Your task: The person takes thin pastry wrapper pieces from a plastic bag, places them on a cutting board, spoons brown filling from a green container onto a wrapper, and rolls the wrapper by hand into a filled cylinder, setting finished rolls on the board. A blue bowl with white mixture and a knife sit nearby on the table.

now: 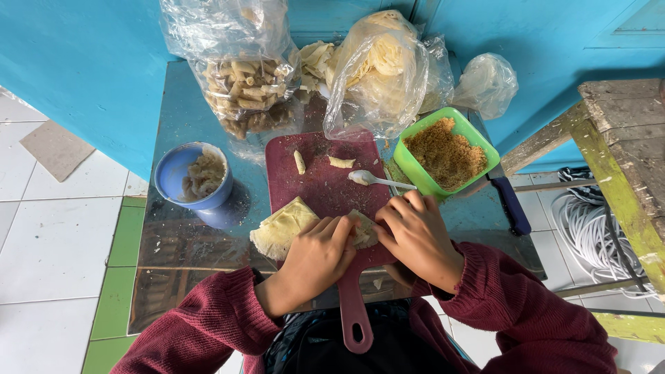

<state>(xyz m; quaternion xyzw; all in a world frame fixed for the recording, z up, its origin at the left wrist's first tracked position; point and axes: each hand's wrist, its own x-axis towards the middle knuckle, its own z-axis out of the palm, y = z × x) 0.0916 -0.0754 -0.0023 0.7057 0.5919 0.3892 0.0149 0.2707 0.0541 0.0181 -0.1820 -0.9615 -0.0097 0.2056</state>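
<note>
Blue bowl (190, 176) w/ filling sits far left on the metal table (173, 242). Your left hand (315, 260) & right hand (419, 235) both pinch the pale wrapper (364, 232) on the maroon cutting board (325, 187), fingers curled round it. Spoon (377, 180) just above; green tub (447, 152) of crumbs at right.

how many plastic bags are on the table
3: a bag of rolled snacks back left, a bag of thin wrappers in the middle, and a small crumpled bag back right.

Your shiny metal surface (187, 242) carries a maroon cutting board (322, 183) and a blue bowl (173, 173). You also have a green tub (485, 149) and plastic bags (235, 41) on it.
</note>
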